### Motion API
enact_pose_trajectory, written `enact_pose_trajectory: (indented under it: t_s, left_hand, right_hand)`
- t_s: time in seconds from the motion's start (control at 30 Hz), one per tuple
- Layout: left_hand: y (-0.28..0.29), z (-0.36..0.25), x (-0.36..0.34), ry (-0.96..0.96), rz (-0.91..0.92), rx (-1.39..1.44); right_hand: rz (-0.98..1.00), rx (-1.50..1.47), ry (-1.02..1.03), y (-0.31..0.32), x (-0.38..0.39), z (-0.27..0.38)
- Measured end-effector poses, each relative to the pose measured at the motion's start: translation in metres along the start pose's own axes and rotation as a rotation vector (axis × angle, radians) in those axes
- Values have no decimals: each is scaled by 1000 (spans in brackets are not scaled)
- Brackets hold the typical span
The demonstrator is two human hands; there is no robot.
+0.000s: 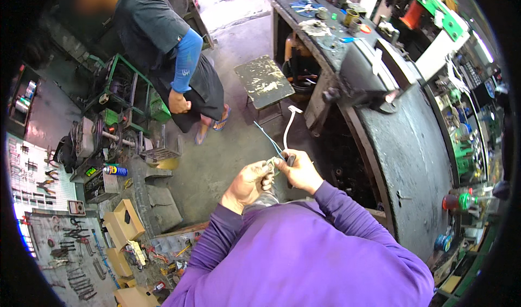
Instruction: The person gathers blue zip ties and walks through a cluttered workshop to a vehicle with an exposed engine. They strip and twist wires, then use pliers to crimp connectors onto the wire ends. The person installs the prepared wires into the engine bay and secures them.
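Note:
In front of my body, both hands come close together over the floor. My left hand (pixel 249 184) is closed in a pinch on a small pale piece (pixel 271 164), too small to name. My right hand (pixel 303 173) is closed around a dark handle (pixel 291 161) whose tool end is hidden by the fingers. From between the hands a white cord (pixel 287 127) rises and bends over at its far end. Beside it, thin blue wires (pixel 267 134) stick out to the upper left. Where cord and wires meet the fingers is hidden.
A black workbench (pixel 407 144) curves along my right, with a vise (pixel 369 68) on it. A worn stool (pixel 264 79) stands ahead. Another person (pixel 163 46) with a blue sleeve is at the upper left. Hand tools (pixel 76 253) and cardboard boxes (pixel 124 223) lie lower left.

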State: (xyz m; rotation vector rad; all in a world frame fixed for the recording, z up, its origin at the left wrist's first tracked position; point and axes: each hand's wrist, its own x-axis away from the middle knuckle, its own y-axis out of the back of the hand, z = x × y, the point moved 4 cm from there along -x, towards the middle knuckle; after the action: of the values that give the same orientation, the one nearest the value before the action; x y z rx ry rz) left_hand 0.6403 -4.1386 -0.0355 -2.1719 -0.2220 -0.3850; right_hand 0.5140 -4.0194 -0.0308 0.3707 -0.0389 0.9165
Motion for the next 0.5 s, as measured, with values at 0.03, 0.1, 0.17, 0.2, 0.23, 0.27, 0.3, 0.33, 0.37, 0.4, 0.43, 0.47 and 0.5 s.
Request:
enact_pose_trajectory:
  t_s: [0.03,0.1,0.17,0.2,0.23,0.27,0.3,0.33,0.37,0.4,0.43,0.47,0.5]
  left_hand:
    - [-4,-20,-2,-19,88,68]
    - [7,-53,-24,-65,107,-40]
    - [30,-86,-49,-182,-166,-415]
    - [29,-108,-57,-247,-299,-522]
    - [27,-130,-63,-311,-433,-629]
    - [29,-149,-79,-410,-434,-714]
    - [35,-164,-90,-503,-445,-792]
    - [41,-181,-100,-595,-454,-871]
    - [49,-198,-110,-611,-521,-847]
    - [57,-217,-120,-626,-585,-823]
    - [65,-236,-133,-639,-646,-799]
    - [95,-245,-154,-501,-619,-512]
    - [115,-257,-169,-443,-665,-559]
  right_hand:
    - [4,-27,38,-1,-17,0]
    - [5,-84,118,-7,-57,-1]
    - [30,-138,69,-8,-89,33]
    - [58,-138,50,-7,-109,38]
    - [87,-138,32,-8,-129,43]
    - [85,-160,15,-4,-150,55]
    - [94,-183,-10,-3,-167,68]
    - [101,-205,-36,-3,-187,76]
    - [148,-243,-82,-4,-211,72]
    - [137,-267,-72,-6,-232,77]
    - [123,-291,-63,-10,-253,83]
    - [121,-297,9,-16,-275,83]
    - [136,-308,81,-23,-299,78]
